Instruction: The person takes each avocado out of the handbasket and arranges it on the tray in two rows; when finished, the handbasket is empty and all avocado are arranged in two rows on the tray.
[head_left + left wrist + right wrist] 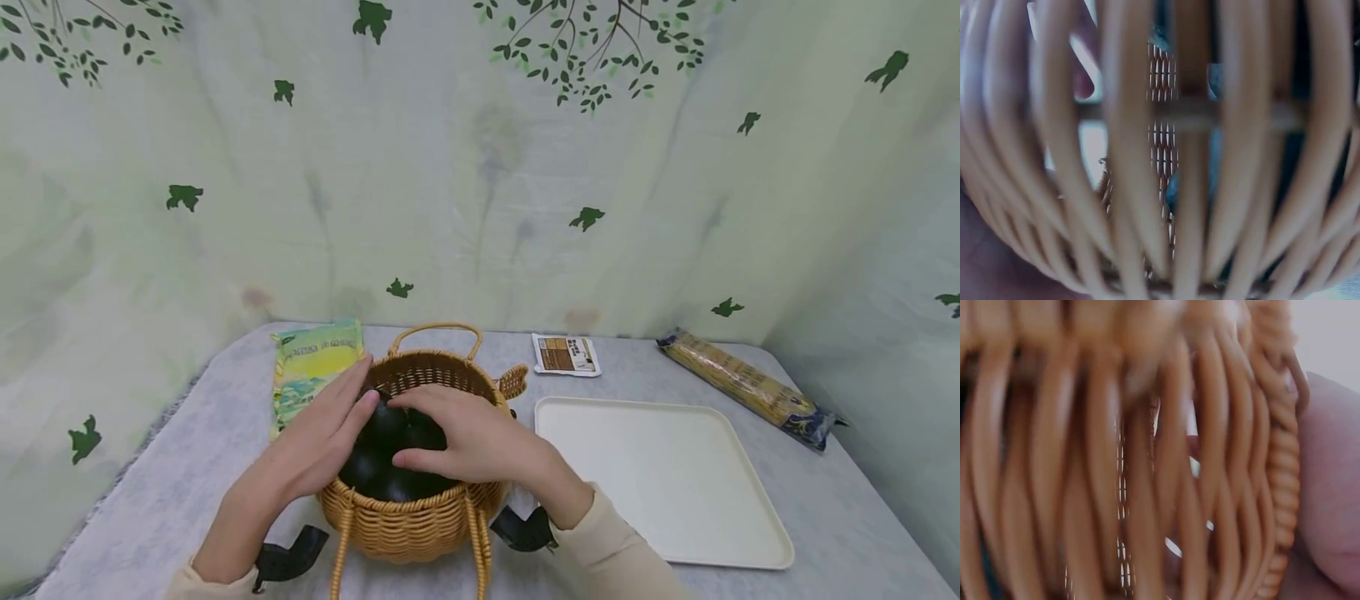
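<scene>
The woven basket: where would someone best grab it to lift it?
Probably by the far handle and the near handle together, from above. The far one arches up over the rim of the basket; the near one hangs down the front, so it would likely need raising first.

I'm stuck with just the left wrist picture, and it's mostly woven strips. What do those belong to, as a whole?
Observer: The head view shows a wicker basket with a looped handle standing up at its far side.

Visitor: Where's the other hand, the right one?

Observer: The right hand reaches over the rim, its fingers at the dark, rounded things inside.

Visitor: And anything sitting beside the basket?

Observer: Yes, a white tray lies to its right.
</scene>
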A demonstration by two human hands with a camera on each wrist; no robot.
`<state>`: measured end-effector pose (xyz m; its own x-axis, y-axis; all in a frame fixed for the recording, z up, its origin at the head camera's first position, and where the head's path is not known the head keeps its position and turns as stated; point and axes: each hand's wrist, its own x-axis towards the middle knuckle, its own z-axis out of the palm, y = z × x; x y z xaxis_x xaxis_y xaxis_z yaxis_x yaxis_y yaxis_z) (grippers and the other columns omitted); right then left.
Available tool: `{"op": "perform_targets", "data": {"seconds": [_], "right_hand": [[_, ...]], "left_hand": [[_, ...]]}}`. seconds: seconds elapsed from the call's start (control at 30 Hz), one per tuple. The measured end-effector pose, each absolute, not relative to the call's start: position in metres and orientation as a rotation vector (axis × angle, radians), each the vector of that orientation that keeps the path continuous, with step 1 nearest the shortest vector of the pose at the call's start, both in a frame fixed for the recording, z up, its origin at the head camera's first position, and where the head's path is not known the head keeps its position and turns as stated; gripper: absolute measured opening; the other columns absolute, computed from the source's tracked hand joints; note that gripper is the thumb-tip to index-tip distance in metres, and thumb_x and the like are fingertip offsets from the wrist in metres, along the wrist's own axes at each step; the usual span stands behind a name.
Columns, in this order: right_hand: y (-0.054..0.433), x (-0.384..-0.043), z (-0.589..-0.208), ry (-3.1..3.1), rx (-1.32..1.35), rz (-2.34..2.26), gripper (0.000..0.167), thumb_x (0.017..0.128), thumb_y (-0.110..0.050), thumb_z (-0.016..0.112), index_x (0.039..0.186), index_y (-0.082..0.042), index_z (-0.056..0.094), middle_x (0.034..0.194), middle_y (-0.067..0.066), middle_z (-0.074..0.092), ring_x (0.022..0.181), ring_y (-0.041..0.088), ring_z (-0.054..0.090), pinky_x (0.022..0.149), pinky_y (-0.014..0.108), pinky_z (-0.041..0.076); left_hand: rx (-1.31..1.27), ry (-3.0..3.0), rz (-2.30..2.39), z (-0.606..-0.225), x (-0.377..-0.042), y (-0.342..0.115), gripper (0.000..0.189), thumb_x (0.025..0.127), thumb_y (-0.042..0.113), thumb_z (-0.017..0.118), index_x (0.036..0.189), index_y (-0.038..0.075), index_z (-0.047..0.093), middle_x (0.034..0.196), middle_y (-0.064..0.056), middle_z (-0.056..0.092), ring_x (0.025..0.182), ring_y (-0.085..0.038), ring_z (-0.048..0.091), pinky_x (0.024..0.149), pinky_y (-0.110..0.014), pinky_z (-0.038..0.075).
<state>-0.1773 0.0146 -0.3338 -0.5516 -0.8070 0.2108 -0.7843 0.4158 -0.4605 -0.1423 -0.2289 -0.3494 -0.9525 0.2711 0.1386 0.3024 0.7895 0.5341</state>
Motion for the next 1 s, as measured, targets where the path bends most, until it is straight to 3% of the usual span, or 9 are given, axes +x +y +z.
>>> {"op": "perform_targets", "data": {"seconds": [0.17,0.27,0.4,0.57,0.67,0.87,1.0], "right_hand": [[0.014,-0.186,-0.331,2.562,-1.46,-0.805,0.063,0.097,-0.049,0.068,0.149,-0.017,0.053,0.149,-0.004,0.056,0.138,0.011,0.052,0.11,0.03,0.044],[0.013,-0.189,-0.33,2.53,-1.453,-0.814,0.064,0.096,-0.05,0.068,0.15,-0.018,0.053,0.15,-0.004,0.055,0.138,0.012,0.052,0.11,0.031,0.044],[0.009,-0.194,-0.33,2.471,-1.474,-0.799,0.067,0.095,-0.051,0.07,0.151,-0.018,0.052,0.152,-0.004,0.053,0.14,0.012,0.049,0.113,0.031,0.042],[0.002,-0.199,-0.331,2.405,-1.528,-0.755,0.07,0.094,-0.05,0.071,0.152,-0.018,0.05,0.154,-0.003,0.052,0.141,0.011,0.048,0.114,0.028,0.04],[-0.001,-0.202,-0.332,2.371,-1.538,-0.754,0.07,0.093,-0.049,0.072,0.152,-0.018,0.05,0.153,-0.004,0.052,0.139,0.009,0.049,0.113,0.026,0.04],[-0.005,-0.203,-0.333,2.289,-1.548,-0.65,0.071,0.091,-0.046,0.077,0.15,-0.016,0.053,0.15,-0.003,0.055,0.136,0.008,0.051,0.111,0.023,0.04],[-0.007,-0.202,-0.334,2.22,-1.554,-0.539,0.067,0.092,-0.042,0.076,0.149,-0.014,0.054,0.148,-0.002,0.057,0.133,0.008,0.054,0.107,0.02,0.041]], "left_hand": [[-0.602,-2.803,-1.019,-0.36,-0.151,-0.243,0.063,0.11,0.032,0.044,0.166,0.021,0.018,0.169,-0.012,0.025,0.154,-0.038,0.026,0.115,-0.065,0.029],[-0.689,-2.652,-1.169,-0.375,-0.156,-0.252,0.062,0.107,0.015,0.05,0.164,0.022,0.025,0.167,-0.01,0.031,0.153,-0.026,0.03,0.12,-0.042,0.031],[-0.805,-2.389,-1.419,-0.398,-0.161,-0.256,0.055,0.1,-0.001,0.042,0.155,0.008,0.041,0.163,-0.014,0.037,0.151,-0.009,0.031,0.114,-0.013,0.023],[-0.841,-2.204,-1.601,-0.414,-0.163,-0.256,0.048,0.097,0.001,0.035,0.142,0.0,0.051,0.159,-0.006,0.043,0.151,-0.006,0.031,0.114,-0.014,0.023],[-0.839,-2.191,-1.631,-0.418,-0.165,-0.257,0.049,0.098,0.005,0.033,0.144,-0.002,0.048,0.157,-0.003,0.044,0.149,-0.007,0.033,0.114,-0.015,0.025],[-0.835,-2.132,-1.778,-0.421,-0.169,-0.258,0.054,0.1,0.009,0.03,0.152,-0.004,0.039,0.154,-0.01,0.044,0.142,-0.013,0.042,0.111,-0.019,0.036],[-0.819,-2.112,-1.803,-0.422,-0.169,-0.257,0.056,0.1,0.01,0.03,0.153,-0.003,0.039,0.154,-0.009,0.044,0.142,-0.014,0.042,0.11,-0.018,0.035]]}}
